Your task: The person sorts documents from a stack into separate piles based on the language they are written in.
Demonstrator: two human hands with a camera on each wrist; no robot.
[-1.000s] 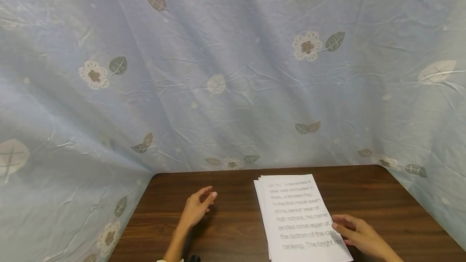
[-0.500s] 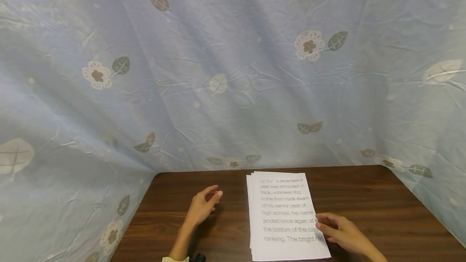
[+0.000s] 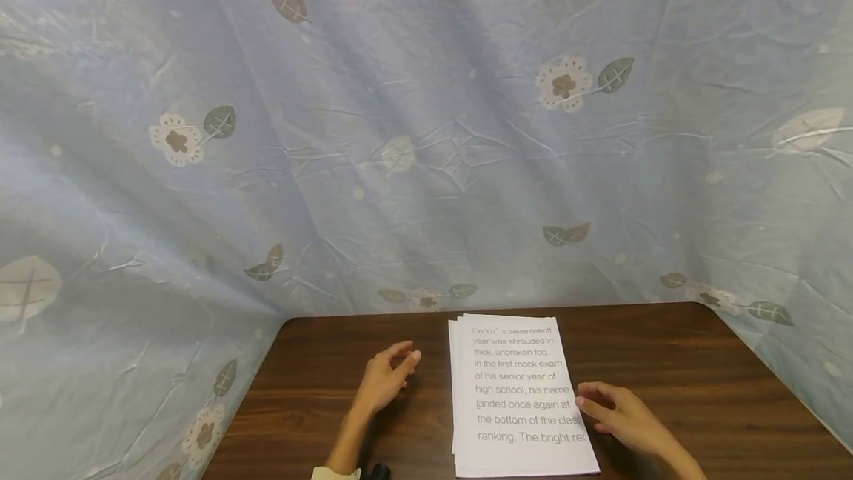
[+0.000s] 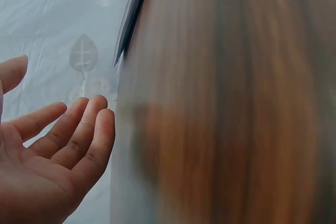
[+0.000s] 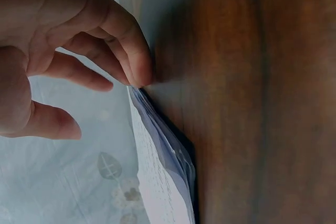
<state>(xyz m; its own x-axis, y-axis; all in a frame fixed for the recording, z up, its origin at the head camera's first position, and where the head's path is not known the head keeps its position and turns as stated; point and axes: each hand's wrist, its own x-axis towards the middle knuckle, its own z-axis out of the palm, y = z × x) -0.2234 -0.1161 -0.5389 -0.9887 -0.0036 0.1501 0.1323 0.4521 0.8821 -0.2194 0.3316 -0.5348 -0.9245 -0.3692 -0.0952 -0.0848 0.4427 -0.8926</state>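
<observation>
A stack of printed paper sheets [image 3: 523, 391] lies on the brown wooden table, its left edges slightly staggered. Large lines of text cover the top sheet. Beside its right edge is my right hand [image 3: 623, 415], fingers loosely bent and thumb apart from them. In the right wrist view, the fingertips [image 5: 140, 74] touch the edge of the paper stack [image 5: 163, 169], whose sheets bulge a little. My left hand [image 3: 386, 376] hovers left of the stack, apart from it. The left wrist view shows that hand [image 4: 58, 156] with relaxed fingers and nothing in it.
A floral blue-grey cloth [image 3: 426, 169] hangs behind the table and along its sides. The dark wooden tabletop [image 3: 673, 361] has rounded far corners. A small black object [image 3: 380, 472] shows by the left wrist at the bottom edge.
The paper stack has slid left and straightened somewhat, with my right hand moving left along its edge. My left hand has shifted right, closer to the stack.
</observation>
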